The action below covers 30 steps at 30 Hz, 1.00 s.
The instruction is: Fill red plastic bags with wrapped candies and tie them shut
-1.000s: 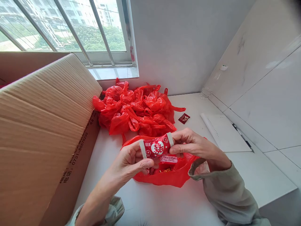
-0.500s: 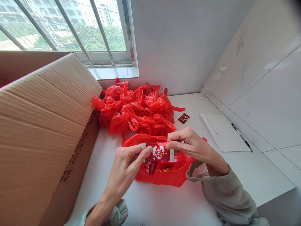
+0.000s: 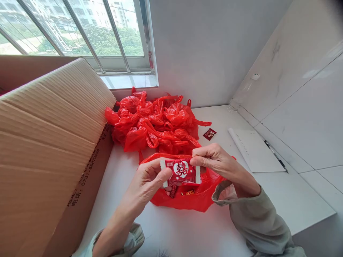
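Observation:
Between my two hands is a red wrapped candy packet (image 3: 181, 170) with pale crimped ends and a white heart bearing a red character. My left hand (image 3: 150, 180) pinches its left end between thumb and fingers. At the upper right corner, my right hand (image 3: 213, 160) pinches it too. Directly below lies an open red plastic bag (image 3: 187, 203), spread on the white table. Inside the bag show a dark red packet (image 3: 171, 192) and a packet with yellow lettering (image 3: 187, 192), both partly covered by the held one.
Several knotted red plastic bags (image 3: 155, 121) are heaped by the wall. A large cardboard box (image 3: 53, 135) stands at left. To the right lie a small dark red packet (image 3: 209, 134), a white notebook (image 3: 252, 150), a pen (image 3: 276, 156) and a clear bottle (image 3: 241, 92).
The packet has tipped to face me more squarely, its printed front now plainer to see. My left fingers have shifted slightly on its left end; both hands still grip it.

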Tool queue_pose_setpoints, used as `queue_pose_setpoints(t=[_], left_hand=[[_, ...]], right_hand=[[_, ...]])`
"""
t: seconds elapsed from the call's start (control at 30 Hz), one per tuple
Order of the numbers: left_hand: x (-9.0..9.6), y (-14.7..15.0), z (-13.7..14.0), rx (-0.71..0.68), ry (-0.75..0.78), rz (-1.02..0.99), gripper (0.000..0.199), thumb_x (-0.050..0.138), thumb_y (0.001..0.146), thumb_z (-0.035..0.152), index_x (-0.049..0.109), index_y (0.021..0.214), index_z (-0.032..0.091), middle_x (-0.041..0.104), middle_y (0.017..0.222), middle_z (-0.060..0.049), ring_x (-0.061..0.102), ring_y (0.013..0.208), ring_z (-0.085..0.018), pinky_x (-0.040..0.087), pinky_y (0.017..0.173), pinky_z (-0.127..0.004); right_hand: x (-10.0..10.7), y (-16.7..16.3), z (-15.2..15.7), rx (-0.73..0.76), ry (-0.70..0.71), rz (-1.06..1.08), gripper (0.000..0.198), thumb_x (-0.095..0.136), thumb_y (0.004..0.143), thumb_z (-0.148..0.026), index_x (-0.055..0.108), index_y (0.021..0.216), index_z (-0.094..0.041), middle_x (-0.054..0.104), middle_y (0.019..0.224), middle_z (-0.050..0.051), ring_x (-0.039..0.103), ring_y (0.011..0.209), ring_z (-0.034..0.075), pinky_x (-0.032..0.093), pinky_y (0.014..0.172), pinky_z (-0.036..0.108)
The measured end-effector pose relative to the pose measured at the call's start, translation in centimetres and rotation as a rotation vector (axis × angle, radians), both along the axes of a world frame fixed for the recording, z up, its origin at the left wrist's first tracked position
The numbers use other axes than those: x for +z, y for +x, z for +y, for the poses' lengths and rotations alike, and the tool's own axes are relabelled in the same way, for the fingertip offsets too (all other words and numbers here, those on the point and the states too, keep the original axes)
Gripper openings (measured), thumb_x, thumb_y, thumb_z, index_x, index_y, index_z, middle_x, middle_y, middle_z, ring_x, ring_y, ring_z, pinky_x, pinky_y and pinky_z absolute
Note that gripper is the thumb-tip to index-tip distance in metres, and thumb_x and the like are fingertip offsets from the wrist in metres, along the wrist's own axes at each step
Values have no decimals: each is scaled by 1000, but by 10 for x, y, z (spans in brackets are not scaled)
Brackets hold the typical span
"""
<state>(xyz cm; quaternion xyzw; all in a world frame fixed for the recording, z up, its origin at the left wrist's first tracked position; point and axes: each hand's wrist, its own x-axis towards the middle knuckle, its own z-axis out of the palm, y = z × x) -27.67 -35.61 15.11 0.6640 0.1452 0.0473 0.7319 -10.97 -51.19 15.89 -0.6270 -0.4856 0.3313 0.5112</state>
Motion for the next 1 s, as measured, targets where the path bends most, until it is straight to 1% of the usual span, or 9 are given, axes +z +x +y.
queue_pose_setpoints(t=[0.07,0.1,0.23,0.37,0.43,0.53,0.7,0.83,1.0], left_hand=[[0,2,-2,-68,-83,-7,42,78,78,47,65,110,23,65,85,-1,61,76,-18,51,62,-23],[0,2,-3,-83,-106,1,46,82,75,44,65,112,23,66,87,-1,62,76,-17,50,63,-23],[-2,3,-7,-81,-103,74,32,85,72,33,68,95,19,67,80,0,59,69,-14,47,64,-22],[-3,3,-7,-57,-10,102,29,82,74,37,68,88,16,68,75,-1,59,66,-15,44,60,-22],[-2,3,-8,-44,-16,97,30,82,74,39,68,85,15,67,73,-2,59,65,-15,45,59,-21],[0,3,-8,16,-59,70,29,82,74,38,68,85,16,66,69,0,58,62,-13,47,59,-21],[2,5,-8,143,-75,23,36,86,70,36,69,94,17,69,82,-2,64,76,-17,53,67,-22],[4,6,-7,119,-63,26,31,84,72,38,66,86,17,66,73,-1,63,66,-16,53,60,-22],[5,5,-4,56,-86,68,31,86,68,39,68,79,16,64,61,-1,59,53,-15,52,54,-24]], right_hand=[[-2,1,1,19,5,-2,55,60,89,-57,37,58,-18,30,57,-5,27,54,8,22,49,25],[-2,1,1,33,11,-5,54,61,89,-56,38,58,-18,30,57,-5,27,54,8,22,49,24],[-5,1,2,83,27,-3,50,62,90,-51,43,58,-18,33,56,-6,26,54,8,22,48,25],[-4,1,1,52,-8,-24,52,62,89,-54,41,57,-18,34,55,-5,27,53,8,23,48,25],[-3,1,1,19,-23,-32,53,61,89,-55,40,56,-18,35,54,-5,30,53,8,24,49,25],[-2,1,0,13,-25,-8,49,60,90,-53,45,60,-18,40,57,-4,33,54,8,26,50,24],[-4,-2,0,143,-112,79,42,66,88,-45,49,62,-16,43,60,-5,35,57,8,26,51,24],[-5,-5,1,133,-103,148,39,66,88,-41,54,62,-16,49,60,-4,43,57,9,31,52,24],[-4,0,-1,216,-76,215,39,68,87,-41,51,61,-16,45,60,-5,38,56,8,29,52,24]])
